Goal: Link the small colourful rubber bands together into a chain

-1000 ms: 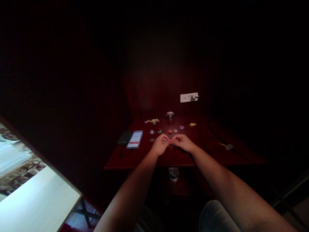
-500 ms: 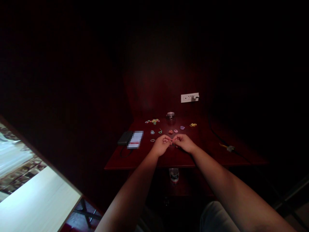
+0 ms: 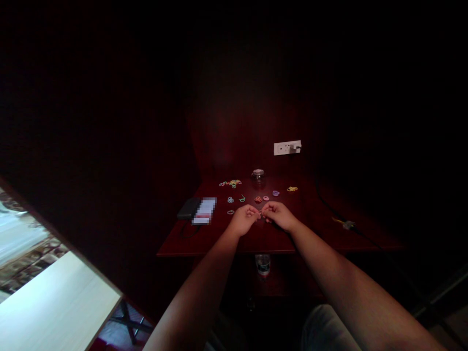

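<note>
My left hand and my right hand meet above the front middle of the dark red table, fingertips pinched close together. Between them is a small pinkish hair tie, mostly covered by the fingers. Just beyond the hands lie orange-red hair ties, pink ones and purple ones. To the left are green ones, light blue ones and a greyish one. Yellow ones lie farther right, and a mixed-colour pile sits at the back left.
A lidded clear jar stands by the back wall, below a socket strip with a plug. A blurred-out phone screen and a black case lie left. A cable runs along the right. A clear cup stands on the lower shelf.
Both hands stay in nearly the same place, with a slight shift of the fingers around the hair tie. The view has moved very slightly.
</note>
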A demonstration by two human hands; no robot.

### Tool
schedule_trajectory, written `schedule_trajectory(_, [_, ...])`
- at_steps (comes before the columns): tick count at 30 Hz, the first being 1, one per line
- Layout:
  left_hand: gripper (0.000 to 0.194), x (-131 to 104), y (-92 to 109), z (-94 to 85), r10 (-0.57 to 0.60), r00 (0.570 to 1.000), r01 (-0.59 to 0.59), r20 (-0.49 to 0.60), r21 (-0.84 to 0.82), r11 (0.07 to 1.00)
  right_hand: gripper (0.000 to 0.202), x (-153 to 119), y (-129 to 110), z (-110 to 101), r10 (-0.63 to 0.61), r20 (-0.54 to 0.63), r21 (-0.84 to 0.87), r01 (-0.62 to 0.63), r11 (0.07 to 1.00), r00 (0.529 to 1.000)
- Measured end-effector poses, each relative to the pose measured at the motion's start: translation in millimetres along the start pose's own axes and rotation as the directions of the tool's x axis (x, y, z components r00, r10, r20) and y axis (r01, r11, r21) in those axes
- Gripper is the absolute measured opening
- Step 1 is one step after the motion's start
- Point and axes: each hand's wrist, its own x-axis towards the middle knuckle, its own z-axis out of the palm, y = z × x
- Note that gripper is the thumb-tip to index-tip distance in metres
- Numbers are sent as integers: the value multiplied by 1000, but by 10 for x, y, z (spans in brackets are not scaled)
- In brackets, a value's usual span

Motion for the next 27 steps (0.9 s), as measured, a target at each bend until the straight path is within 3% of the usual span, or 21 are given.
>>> schedule_trajectory(13, [10, -3, -10, -1, 14, 1000, -14, 8, 18, 1000, 18, 10, 23, -2, 3, -12, 66, -2, 998, 1000])
schedule_trajectory(20, [14, 7, 3, -14, 22, 1000, -23, -6, -53, 998, 20, -12, -24, 4, -13, 4, 46, 13, 999, 1000])
schedule_trajectory(27, [14, 16, -23, -20, 38, 999, -37, -32, 16, 999, 19, -14, -21, 4, -30, -8, 33, 30, 999, 1000])
